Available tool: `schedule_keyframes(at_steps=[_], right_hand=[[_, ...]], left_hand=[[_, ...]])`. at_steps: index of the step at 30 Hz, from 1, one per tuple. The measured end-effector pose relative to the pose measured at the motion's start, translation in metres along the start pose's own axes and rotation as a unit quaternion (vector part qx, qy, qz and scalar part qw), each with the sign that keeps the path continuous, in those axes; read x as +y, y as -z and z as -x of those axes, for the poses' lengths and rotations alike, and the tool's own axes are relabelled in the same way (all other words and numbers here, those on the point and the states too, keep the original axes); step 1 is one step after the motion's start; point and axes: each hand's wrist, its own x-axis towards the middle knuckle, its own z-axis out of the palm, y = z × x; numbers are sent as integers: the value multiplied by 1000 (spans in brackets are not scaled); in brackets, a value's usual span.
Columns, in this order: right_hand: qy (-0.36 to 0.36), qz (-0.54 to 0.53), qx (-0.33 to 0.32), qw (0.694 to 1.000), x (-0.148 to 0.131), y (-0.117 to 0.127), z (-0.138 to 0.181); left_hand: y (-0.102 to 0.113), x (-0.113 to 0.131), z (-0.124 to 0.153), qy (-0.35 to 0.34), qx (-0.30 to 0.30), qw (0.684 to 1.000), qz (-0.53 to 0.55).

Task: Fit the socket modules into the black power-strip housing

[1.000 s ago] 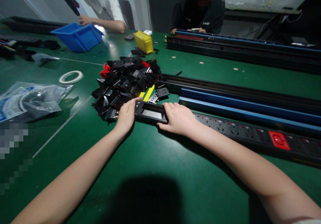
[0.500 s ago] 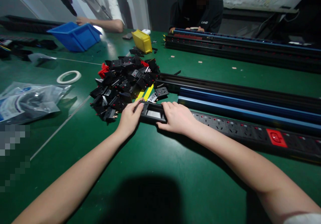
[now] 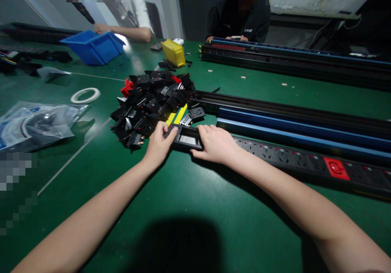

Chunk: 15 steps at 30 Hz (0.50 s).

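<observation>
A long black power strip (image 3: 267,150) with rows of sockets and one red socket (image 3: 336,168) lies slantwise on the table. My right hand (image 3: 217,143) is wrapped over it from above, thumb on the near side. My left hand (image 3: 159,146) grips the strip's left end, its thumb pressed on top by a black socket module and its fingers curled at the far side. Between my hands an open slot (image 3: 188,139) shows a pale inner surface. Just beyond my left hand lies a heap of black socket modules (image 3: 152,97) with a few red ones.
Blue-edged rails (image 3: 293,136) lie behind the strip. Farther back are a yellow bin (image 3: 173,53), a blue bin (image 3: 94,48) and more strips (image 3: 290,63). A tape roll (image 3: 85,95) and a plastic bag (image 3: 36,124) lie left. Two people sit across the table (image 3: 189,216).
My left hand's fingers have curled in more, and its thumb has shifted slightly right along the strip's end. My right hand and the strip stay in place. The view has tilted slightly.
</observation>
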Motion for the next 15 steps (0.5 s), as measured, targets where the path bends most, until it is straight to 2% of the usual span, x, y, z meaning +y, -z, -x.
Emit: schedule_keyframes(at_steps=[5,11,15], right_hand=[[10,-35,20,999,2,-2,0],[108,-71,57,990,7,-2,0],[132,-87,58,986,7,-1,0]], left_hand=[[-2,4,1,-27,-24,998,53],[-1,9,2,-44,-60,994,75],[0,10,1,-35,-66,992,97]])
